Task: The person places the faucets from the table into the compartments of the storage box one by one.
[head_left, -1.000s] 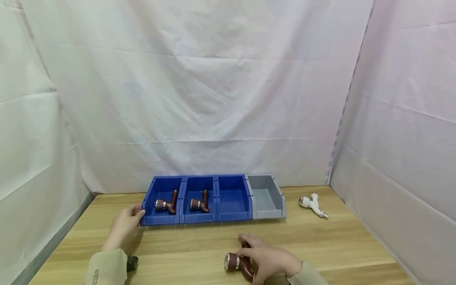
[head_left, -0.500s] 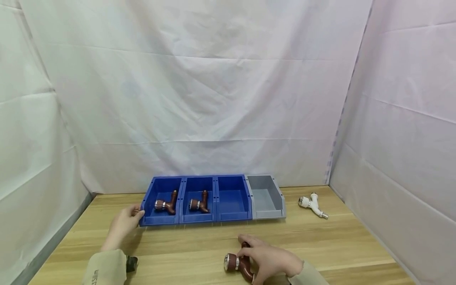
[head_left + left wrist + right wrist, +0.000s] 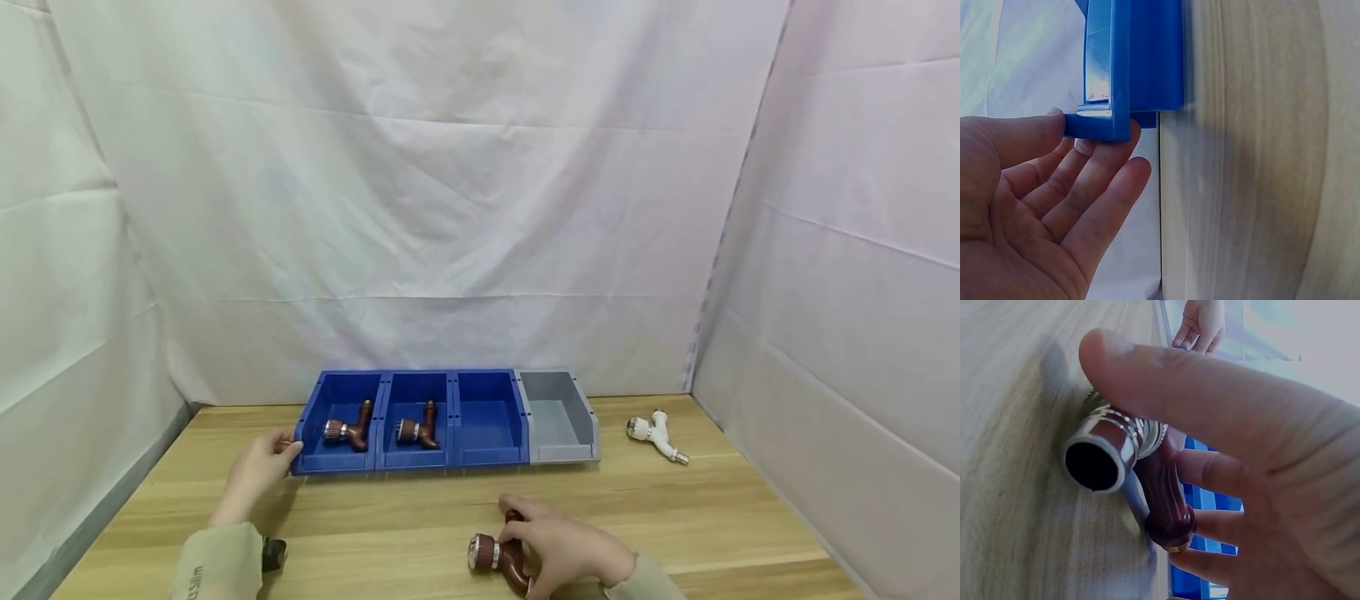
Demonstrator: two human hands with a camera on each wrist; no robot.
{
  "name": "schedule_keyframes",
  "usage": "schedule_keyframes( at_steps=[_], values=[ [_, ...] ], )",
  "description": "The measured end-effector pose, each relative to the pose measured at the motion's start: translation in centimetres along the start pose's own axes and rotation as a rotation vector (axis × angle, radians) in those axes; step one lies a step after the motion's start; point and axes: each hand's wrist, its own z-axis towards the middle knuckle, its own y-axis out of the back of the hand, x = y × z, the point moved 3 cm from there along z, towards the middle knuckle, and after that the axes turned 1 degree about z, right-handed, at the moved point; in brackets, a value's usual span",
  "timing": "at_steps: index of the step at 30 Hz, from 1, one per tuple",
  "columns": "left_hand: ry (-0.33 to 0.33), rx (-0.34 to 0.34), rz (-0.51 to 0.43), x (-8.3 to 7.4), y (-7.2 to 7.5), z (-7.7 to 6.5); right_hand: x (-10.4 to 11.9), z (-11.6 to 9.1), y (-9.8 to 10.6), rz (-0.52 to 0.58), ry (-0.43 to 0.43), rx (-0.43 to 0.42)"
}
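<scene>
My left hand (image 3: 258,471) pinches the front left corner of the leftmost blue bin (image 3: 333,463). In the left wrist view, the thumb lies on one side of the bin's lip (image 3: 1110,122) and fingertips on the other. My right hand (image 3: 566,546) holds a dark red faucet (image 3: 514,567) with a ribbed, silver-capped knob, close over the table at the front. In the right wrist view, thumb and fingers span this faucet's body (image 3: 1163,494), and its round open spout end faces the camera. Part of the body is hidden by the hand.
Two similar dark red faucets lie in the left (image 3: 358,429) and second (image 3: 426,429) blue bins. A third blue bin (image 3: 491,456) and a grey bin (image 3: 566,452) continue the row. A white faucet (image 3: 660,433) lies on the wooden table (image 3: 390,533) at right. White curtains (image 3: 465,208) enclose the table.
</scene>
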Motion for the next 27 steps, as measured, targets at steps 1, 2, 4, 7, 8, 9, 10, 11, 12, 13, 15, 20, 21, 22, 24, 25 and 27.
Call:
schedule_keyframes(
  at_steps=[1,2,4,7,8,9,10,11,12,13,15,20,21,22,24,25,27],
  values=[
    [-0.003,0.0,0.0,-0.03,-0.01,0.01,-0.02,-0.01,-0.03,0.0,0.004,-0.002],
    [-0.006,-0.001,0.002,-0.05,-0.02,0.02,-0.04,0.01,-0.04,-0.001,0.007,-0.006],
    [-0.012,-0.001,-0.002,-0.09,-0.02,0.07,-0.08,0.09,-0.02,0.003,0.007,-0.011],
    [-0.008,0.003,-0.009,-0.04,0.07,0.14,-0.13,0.29,0.03,0.0,0.015,-0.02],
    [-0.005,0.005,-0.009,-0.01,0.13,0.17,-0.14,0.36,0.05,0.0,0.019,-0.022],
    [-0.003,0.006,-0.01,0.01,0.18,0.19,-0.15,0.41,0.05,-0.003,0.024,-0.024],
    [0.0,0.007,-0.009,0.05,0.22,0.22,-0.16,0.46,0.05,-0.009,0.031,-0.026],
    [0.0,0.008,-0.008,0.06,0.26,0.25,-0.19,0.52,0.05,-0.009,0.034,-0.026],
    [-0.004,0.005,-0.005,0.04,0.28,0.31,-0.22,0.55,0.06,-0.006,0.034,-0.024],
    [-0.008,0.005,-0.004,0.0,0.27,0.35,-0.24,0.56,0.09,-0.005,0.032,-0.021],
    [-0.016,0.002,-0.001,-0.08,0.22,0.43,-0.26,0.57,0.09,-0.004,0.023,-0.018],
    [-0.021,-0.001,-0.007,-0.15,0.08,0.43,-0.2,0.57,-0.09,-0.024,-0.009,-0.026],
    [-0.019,-0.001,-0.006,-0.14,0.07,0.38,-0.18,0.55,-0.16,-0.031,-0.011,-0.032],
    [-0.019,0.0,-0.009,-0.13,0.06,0.33,-0.17,0.53,-0.22,-0.039,-0.009,-0.037],
    [-0.017,0.002,-0.007,-0.03,0.03,0.24,-0.13,0.47,-0.33,-0.055,-0.002,-0.047],
    [-0.013,0.005,-0.01,0.03,0.02,0.19,-0.11,0.45,-0.38,-0.064,0.003,-0.052],
    [-0.004,0.012,-0.015,0.18,0.01,0.1,-0.07,0.44,-0.43,-0.075,0.012,-0.057]
  ],
)
